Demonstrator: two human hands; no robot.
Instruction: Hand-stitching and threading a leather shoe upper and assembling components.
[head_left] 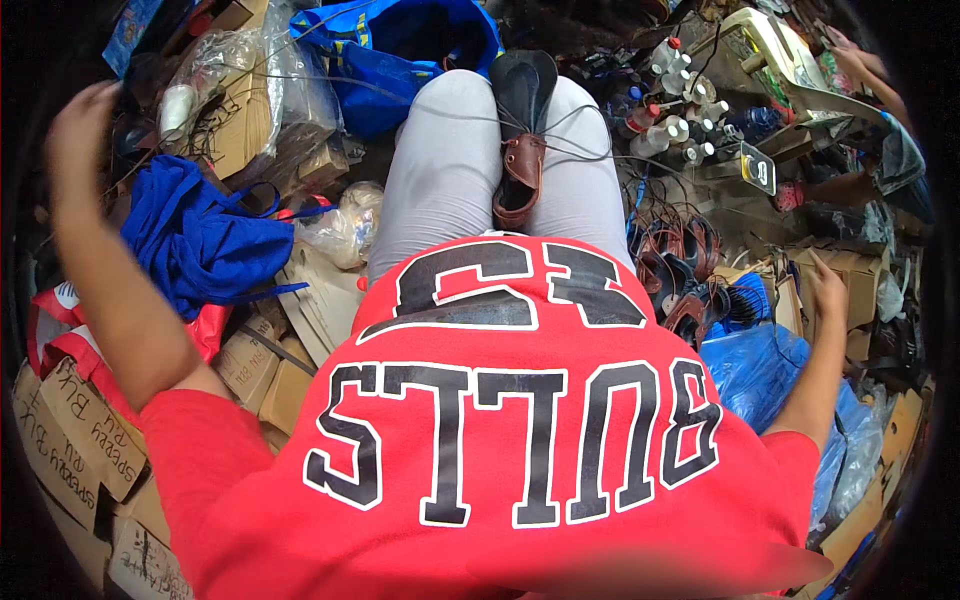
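Note:
A shoe [520,165] lies lengthwise between my thighs, its near end brown leather and its far part black. Dark thread [580,138] runs out of it to both sides, and I cannot follow it as far as either hand. My left hand [85,125] is raised wide at the far left, smeared by motion, so its grip is unclear. Out to the right, my right hand [828,288] is held up with its fingers drawn together. Whatever they pinch is too small to make out. Neither hand touches the shoe.
Blue cloth [200,240] and cardboard pieces [95,430] lie at the left. Beyond my knees stands a blue bag [370,70]. Several bottles [675,110], brown shoe parts [680,250] and blue plastic [755,370] are on the right. Another person's hand [855,55] shows at the far right.

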